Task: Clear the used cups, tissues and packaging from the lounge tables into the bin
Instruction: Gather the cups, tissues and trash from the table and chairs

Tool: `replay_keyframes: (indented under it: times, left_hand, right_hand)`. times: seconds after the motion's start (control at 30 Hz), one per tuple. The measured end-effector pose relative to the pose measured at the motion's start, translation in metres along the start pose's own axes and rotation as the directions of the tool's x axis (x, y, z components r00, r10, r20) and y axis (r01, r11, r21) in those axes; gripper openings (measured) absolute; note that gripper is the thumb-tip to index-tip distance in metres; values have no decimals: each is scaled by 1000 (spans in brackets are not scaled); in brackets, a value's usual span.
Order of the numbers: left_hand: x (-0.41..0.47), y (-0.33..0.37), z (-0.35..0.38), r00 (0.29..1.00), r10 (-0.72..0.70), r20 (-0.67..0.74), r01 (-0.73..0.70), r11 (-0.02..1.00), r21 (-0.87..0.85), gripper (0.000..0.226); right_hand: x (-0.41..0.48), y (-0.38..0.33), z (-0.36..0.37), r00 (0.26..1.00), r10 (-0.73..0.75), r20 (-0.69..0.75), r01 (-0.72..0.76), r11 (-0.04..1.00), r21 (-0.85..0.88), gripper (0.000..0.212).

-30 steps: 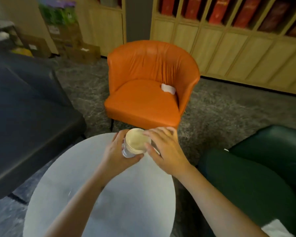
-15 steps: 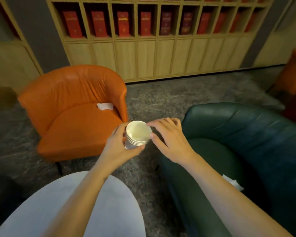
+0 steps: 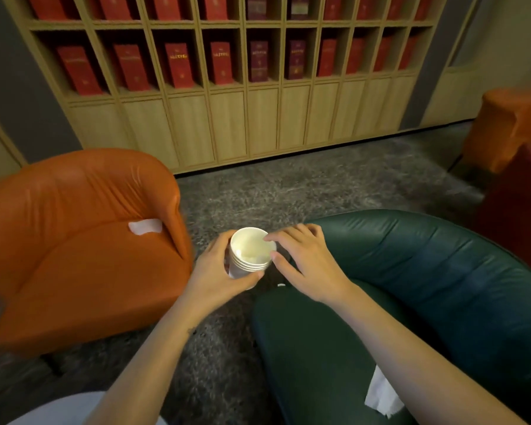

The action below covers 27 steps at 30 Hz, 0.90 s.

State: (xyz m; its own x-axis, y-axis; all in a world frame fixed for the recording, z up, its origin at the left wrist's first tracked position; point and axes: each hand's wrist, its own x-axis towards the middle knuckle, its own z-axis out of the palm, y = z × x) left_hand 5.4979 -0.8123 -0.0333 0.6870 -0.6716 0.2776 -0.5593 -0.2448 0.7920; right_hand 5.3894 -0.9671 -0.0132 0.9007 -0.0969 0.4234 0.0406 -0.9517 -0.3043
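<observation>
At the far left stands an orange leather tub armchair (image 3: 74, 256); a crumpled white tissue (image 3: 144, 226) lies at the back right of its seat, just beside the armrest. In the bottom left corner shows a small part of a pale round table top (image 3: 59, 409). Behind, along the wall, runs a light wooden bookshelf (image 3: 227, 124) with red books (image 3: 178, 64) standing in its compartments, and grey carpet (image 3: 304, 185) covers the floor.

In the middle, above the carpet between the two chairs, the left hand (image 3: 218, 271) holds a stack of nested white paper cups (image 3: 250, 256); its fingers and thumb curl around the side of the stack, which is tilted with the mouth toward the camera. The right hand (image 3: 304, 262) is just beside it; its fingers are spread and only lightly bent, the forefinger tip lies on the rim of the top cup and the thumb tip is at the rim's outer side; it closes around nothing.

To the right is a dark green leather armchair (image 3: 426, 271); a second white tissue (image 3: 380, 397) lies on its seat, partly under the right forearm. At the far right edge stands another orange chair (image 3: 509, 127).
</observation>
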Motion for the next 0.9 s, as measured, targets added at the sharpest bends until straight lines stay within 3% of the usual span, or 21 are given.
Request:
replay_keyframes:
  times: [0.57,0.9]
  left_hand:
    - [123,-126,-113,952,-129,-277,156,985,75,61]
    - [214,-253,-263,838,-241,-491,342,931,128,73]
  right_hand:
    - [231,24,106,972,-233,38,229,969,88,44]
    - [450,-19,229,906,-407,119,390,910,138,32]
